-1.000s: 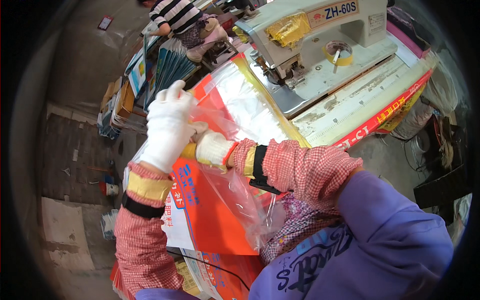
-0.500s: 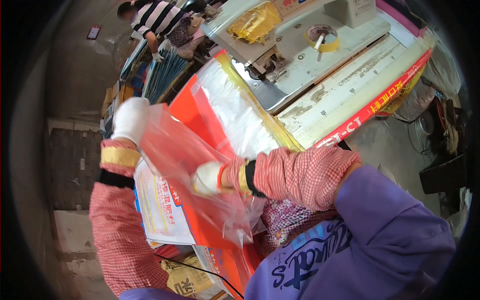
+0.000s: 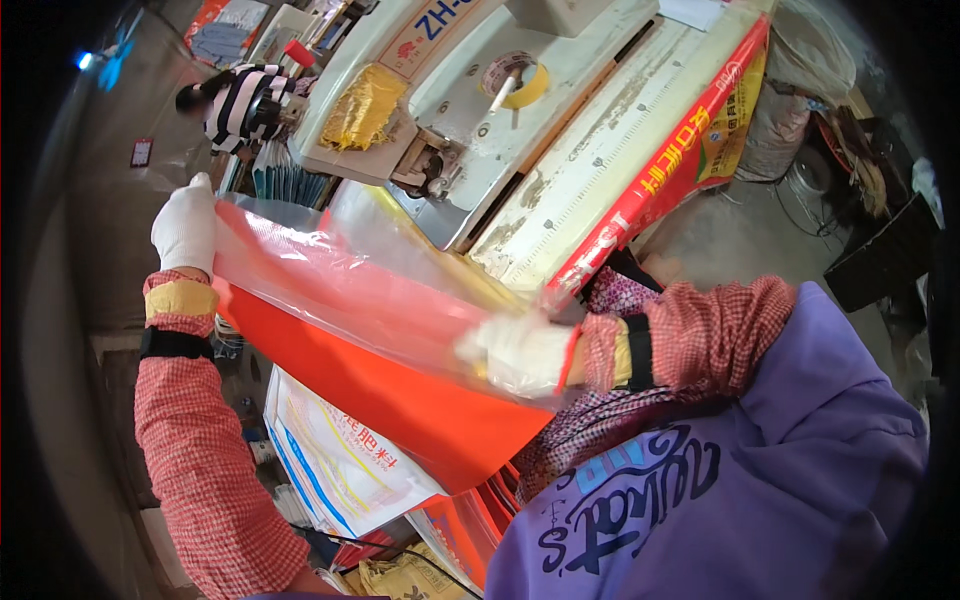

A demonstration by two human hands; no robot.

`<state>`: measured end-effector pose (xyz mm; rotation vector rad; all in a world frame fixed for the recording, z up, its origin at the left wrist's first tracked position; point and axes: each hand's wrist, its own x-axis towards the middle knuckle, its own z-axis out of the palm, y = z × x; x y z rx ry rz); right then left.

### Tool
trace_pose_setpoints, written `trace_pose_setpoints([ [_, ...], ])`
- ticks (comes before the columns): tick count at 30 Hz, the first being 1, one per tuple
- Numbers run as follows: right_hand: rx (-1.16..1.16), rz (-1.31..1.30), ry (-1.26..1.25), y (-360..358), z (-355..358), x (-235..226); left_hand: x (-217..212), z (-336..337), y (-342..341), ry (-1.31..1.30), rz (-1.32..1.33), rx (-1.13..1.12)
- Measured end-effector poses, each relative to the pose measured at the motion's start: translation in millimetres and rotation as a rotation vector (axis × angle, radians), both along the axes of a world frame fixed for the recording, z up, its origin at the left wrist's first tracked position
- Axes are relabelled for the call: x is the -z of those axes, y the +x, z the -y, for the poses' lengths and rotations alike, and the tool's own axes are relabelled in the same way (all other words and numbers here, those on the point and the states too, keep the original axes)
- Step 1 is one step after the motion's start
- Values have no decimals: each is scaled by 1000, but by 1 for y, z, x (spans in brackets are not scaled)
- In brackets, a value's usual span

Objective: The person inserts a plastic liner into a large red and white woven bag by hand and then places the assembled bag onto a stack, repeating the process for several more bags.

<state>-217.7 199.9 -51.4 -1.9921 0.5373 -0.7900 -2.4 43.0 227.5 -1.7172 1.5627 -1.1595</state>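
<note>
Stretching a clear plastic liner over an orange sack — left hand pinching the far corner, right hand gripping the near edge. Looks mid-lining; next probably needs squaring edges toward the sewing machine beyond both hands

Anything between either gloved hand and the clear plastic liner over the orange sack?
Nothing visible. The left hand grips the clear plastic liner at its far end; the right hand presses on its near end, blurred. The liner lies directly over the orange sack.
</note>
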Motion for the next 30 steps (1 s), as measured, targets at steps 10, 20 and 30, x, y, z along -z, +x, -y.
trace_pose_setpoints([
  [10, 77, 365, 602, -22, 44, -49, 17, 7, -9, 103, -116, 14],
  [20, -77, -472, -10, -2, 46, -56, -6, 14, 25, 142, -288, 47],
  [30, 15, -156, 321, -23, -2, -54, 218, 40, 35, -71, -435, 227],
])
